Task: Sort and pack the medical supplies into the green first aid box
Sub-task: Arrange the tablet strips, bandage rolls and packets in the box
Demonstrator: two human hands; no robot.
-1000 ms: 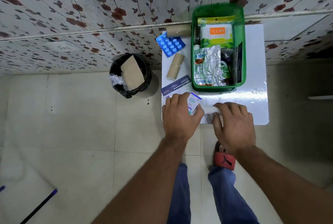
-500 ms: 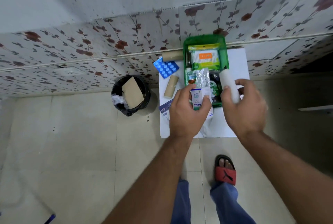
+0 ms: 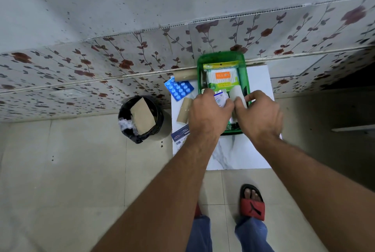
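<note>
Over on the far left, a black bin [image 3: 142,119] stands on the floor with one piece of cardboard in it, out of play.

On the white surface [image 3: 243,154], still unpacked: one blue blister pack [image 3: 179,88], two cardboard tubes, one against the wall [image 3: 183,75] and one [image 3: 183,110] just beside the left hand, and one dark blue carton [image 3: 180,134] peeking out by the left wrist. Four items waiting, by my count.

Now the action. The left hand [image 3: 209,111] is over the near half of the green first aid box [image 3: 223,55], fingers curled, pinching one small white packet [image 3: 220,99]. The right hand [image 3: 260,113] is alongside it, closed round one white roll [image 3: 238,95] that tips into the box.

So it looks like the placing step, both pieces about to settle in below the one cotton bud pack [image 3: 222,77] already lying at the far end.

Next move, I'd say: find gaps, lower both flat, let go, then back left for the stragglers. What lies under the hands, I cannot tell.
</note>
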